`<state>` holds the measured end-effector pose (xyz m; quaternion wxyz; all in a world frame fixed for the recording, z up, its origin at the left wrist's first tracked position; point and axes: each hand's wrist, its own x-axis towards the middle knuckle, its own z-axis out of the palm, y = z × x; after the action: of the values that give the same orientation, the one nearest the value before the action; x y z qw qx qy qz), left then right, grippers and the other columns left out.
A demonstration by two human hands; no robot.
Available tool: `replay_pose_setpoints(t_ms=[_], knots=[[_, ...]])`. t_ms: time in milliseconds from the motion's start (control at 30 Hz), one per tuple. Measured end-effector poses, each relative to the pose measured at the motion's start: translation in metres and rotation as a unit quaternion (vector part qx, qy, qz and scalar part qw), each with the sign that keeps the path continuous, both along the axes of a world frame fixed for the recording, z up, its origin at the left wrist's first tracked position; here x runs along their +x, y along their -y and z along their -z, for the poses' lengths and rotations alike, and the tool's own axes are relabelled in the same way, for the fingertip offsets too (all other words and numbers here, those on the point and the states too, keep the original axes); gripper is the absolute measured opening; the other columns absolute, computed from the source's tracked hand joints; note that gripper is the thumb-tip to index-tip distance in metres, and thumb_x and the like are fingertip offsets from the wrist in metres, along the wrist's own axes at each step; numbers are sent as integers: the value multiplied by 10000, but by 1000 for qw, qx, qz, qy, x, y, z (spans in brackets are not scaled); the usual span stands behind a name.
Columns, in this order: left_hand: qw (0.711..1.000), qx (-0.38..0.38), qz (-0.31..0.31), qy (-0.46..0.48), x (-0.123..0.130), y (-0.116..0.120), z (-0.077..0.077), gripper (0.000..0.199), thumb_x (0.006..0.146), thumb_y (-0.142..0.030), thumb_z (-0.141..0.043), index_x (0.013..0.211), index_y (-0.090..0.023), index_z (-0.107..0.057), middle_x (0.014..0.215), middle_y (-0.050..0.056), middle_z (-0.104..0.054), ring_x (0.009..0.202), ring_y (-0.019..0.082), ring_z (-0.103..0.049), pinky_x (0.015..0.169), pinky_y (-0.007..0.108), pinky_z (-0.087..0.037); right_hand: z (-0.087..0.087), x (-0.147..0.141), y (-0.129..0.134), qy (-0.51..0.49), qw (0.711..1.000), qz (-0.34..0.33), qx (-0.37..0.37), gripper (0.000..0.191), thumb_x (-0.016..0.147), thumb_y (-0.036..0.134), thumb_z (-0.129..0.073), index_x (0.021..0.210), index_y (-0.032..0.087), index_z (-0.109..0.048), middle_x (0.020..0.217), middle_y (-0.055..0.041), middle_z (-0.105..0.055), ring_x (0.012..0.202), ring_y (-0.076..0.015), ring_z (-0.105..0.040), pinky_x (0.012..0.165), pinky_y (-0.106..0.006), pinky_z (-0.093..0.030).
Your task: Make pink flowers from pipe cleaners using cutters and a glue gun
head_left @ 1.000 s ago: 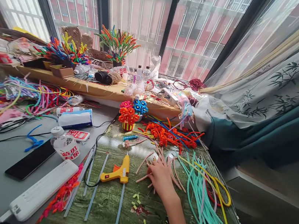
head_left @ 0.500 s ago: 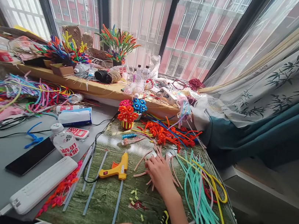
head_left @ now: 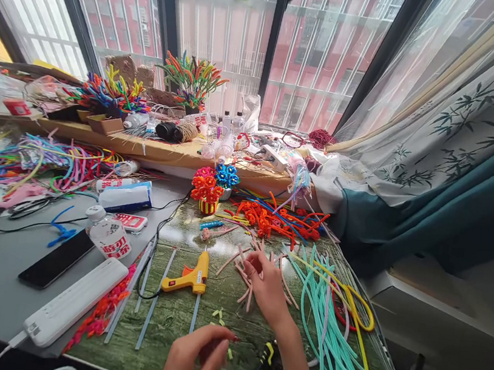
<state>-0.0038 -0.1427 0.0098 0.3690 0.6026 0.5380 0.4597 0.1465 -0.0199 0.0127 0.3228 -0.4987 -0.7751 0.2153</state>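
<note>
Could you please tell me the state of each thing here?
Left hand: open, fingers parted
Right hand: fingers curled at pink stems, grip unclear
Pink stems: loose, spread
Glue gun: on its side, stick loaded
Bottle: capped
Phone: screen dark
Orange stems: twisted
Green stems: loose pile
Curtain: drawn aside

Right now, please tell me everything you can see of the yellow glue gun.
The glue gun lies on its side on the green wood-patterned surface, nozzle pointing away from the person. Its yellow, plastic-looking body has a white label, an orange trigger and a red switch on the handle. A black cord leaves the handle; a translucent glue stick protrudes behind. Nobody grips it.
</note>
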Motion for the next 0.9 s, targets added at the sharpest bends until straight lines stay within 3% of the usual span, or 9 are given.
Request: replay_pose_setpoints(t_ms=[67, 133, 233, 300, 367, 433, 533, 700, 900], knots=[[997, -36, -48, 54, 7, -20, -15, 290, 820, -449, -631, 938, -197, -713, 637, 3, -657, 556, 125, -579, 525, 176, -461, -13, 3, 16, -64, 997, -18, -35, 270, 1014, 350, -347, 921, 177, -533, 680, -3, -627, 589, -139, -610, 538, -220, -472], [990, -56, -43, 119, 16, -37, -28, 403, 781, -492, -657, 1025, -173, -687, 636, 1, -633, 520, 126, -539, 449, 187, -427, -25, 3, 33, -239, 960, -57, -133, 268, 936, 436, -515, 868, 181, -565, 641, 9, -604, 566, -139, -589, 508, -212, -455], [982, -56, -25, 178, 30, -49, -40, 351, 766, -470, -679, 891, -144, -712, 674, 24, -648, 593, 140, -570, 505, 194, -444, -35, 5, 54, -333, 921, -60, -191, 291, 853, 475, -626, 815, 187, -609, 657, 1, -618, 551, -129, -554, 466, -198, -415], [983, -53, -51, 167, 34, -48, -41, 309, 785, -444, -669, 795, -139, -714, 629, 8, -616, 571, 120, -537, 501, 184, -415, -33, 10, 63, -342, 917, -29, -202, 297, 821, 485, -661, 845, 191, -622, 636, 5, -613, 522, -125, -534, 431, -192, -383], [989, -51, -59, 127, 35, -47, -38, 322, 810, -443, -638, 743, -135, -702, 570, -13, -569, 514, 98, -480, 463, 179, -369, -25, 16, 69, -323, 921, 4, -216, 323, 815, 502, -658, 892, 189, -640, 580, 16, -588, 458, -117, -496, 397, -193, -352], [997, -57, -2, 49, 33, -52, -34, 354, 851, -446, -577, 732, -131, -687, 565, -8, -579, 510, 105, -502, 461, 186, -380, -13, 23, 73, -286, 928, 13, -239, 357, 841, 524, -610, 857, 175, -682, 530, 18, -558, 390, -100, -447, 382, -203, -324], [975, -78, 99, -180, 29, -76, -29, 306, 928, -363, -468, 922, -153, -691, 688, 13, -687, 623, 136, -622, 574, 208, -481, 8, 29, 79, -295, 918, 45, -261, 454, 821, 587, -592, 782, 151, -711, 512, 0, -549, 395, -116, -475, 403, -222, -354], [931, -99, -11, -351, 29, -132, -14, 219, 914, -150, -497, 1078, -122, -640, 1010, 105, -689, 985, 217, -625, 894, 381, -472, 29, 33, 86, -435, 847, 116, -283, 500, 709, 628, -686, 812, 139, -708, 609, -61, -654, 545, -191, -594, 522, -281, -479], [879, -156, -55, -447, 45, -160, 7, 264, 911, -312, -581, 1111, -140, -603, 1101, 73, -645, 948, 199, -643, 822, 411, -540, 29, 45, 90, -413, 870, 163, -214, 431, 674, 571, -746, 664, 141, -718, 632, -57, -643, 615, -183, -563, 564, -264, -437]])
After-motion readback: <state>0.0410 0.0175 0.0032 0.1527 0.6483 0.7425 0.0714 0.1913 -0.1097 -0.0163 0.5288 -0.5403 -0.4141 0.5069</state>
